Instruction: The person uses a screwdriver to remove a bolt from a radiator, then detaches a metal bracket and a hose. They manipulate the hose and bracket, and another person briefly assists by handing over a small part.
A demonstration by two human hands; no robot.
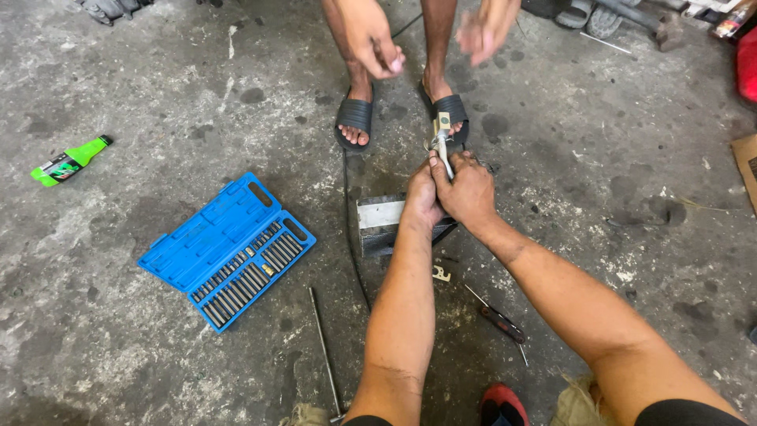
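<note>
While a screwdriver (501, 322) and long rod (325, 351) lie nearest on the concrete floor (158, 331), left hand (423, 197) and right hand (468, 189) press together, gripping a small metal part (442, 142) above a metal block (382, 223). Open blue bit case (227, 251) sits left. Beyond, another person's hands (371, 35) hang loosely curled over sandalled feet (355, 120).

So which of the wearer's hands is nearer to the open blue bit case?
Left. The left hand grips the small metal tool on the side facing the blue bit case; the right hand clasps it from the far side, further from the case.
</note>
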